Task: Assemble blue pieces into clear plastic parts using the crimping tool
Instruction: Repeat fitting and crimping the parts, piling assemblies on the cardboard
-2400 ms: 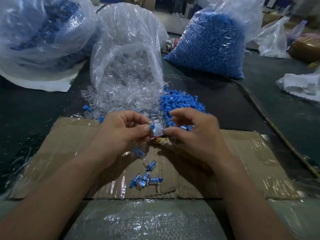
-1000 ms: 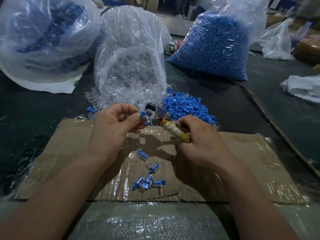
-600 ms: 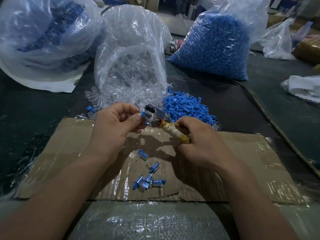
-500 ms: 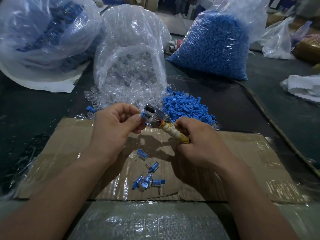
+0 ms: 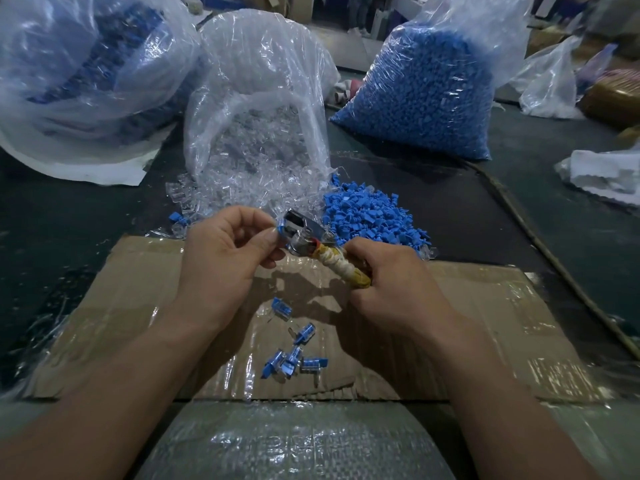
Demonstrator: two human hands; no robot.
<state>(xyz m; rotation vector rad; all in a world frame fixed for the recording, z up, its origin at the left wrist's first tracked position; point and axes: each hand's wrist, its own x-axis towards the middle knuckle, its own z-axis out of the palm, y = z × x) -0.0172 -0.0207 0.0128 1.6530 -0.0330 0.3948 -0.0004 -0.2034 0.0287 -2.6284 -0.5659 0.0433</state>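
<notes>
- Crimping tool point(image 5: 304, 233): held in the air above the far edge of the cardboard point(image 5: 485, 323), centre of view. Long axis slanted from 4 o'clock (wrapped yellowish handle) to 10 o'clock (metal head); head pointing toward the left hand.
- Right hand point(image 5: 388, 285): at the 4 o'clock end of the tool, fingers point(image 5: 360, 252) curled tight round the handle, which sticks out past them toward 10 o'clock.
- Left hand point(image 5: 221, 258): at 9 o'clock from the tool head, thumb and forefinger closed in a pinch, other fingers loosely curled.
- Blue-and-clear part point(image 5: 280, 227): small, pinched at the left fingertips, touching the mouth of the tool head; mostly hidden, so orientation not readable.
- Finished pieces point(image 5: 294, 358): a handful, blue inside clear, scattered on the cardboard at 6 o'clock from the tool, between the forearms.
- Loose blue pieces point(image 5: 367, 216): heap on the counter point(image 5: 450, 209), just beyond the tool at 1 o'clock.
- Clear plastic parts point(image 5: 256, 174): spilling from an open clear bag at 12 o'clock from the left hand.
- Bag of blue pieces point(image 5: 426, 95): full, upright, far back at 1 o'clock.
- Large clear bag point(image 5: 86, 64): at 10 o'clock, blue contents dimly visible.
</notes>
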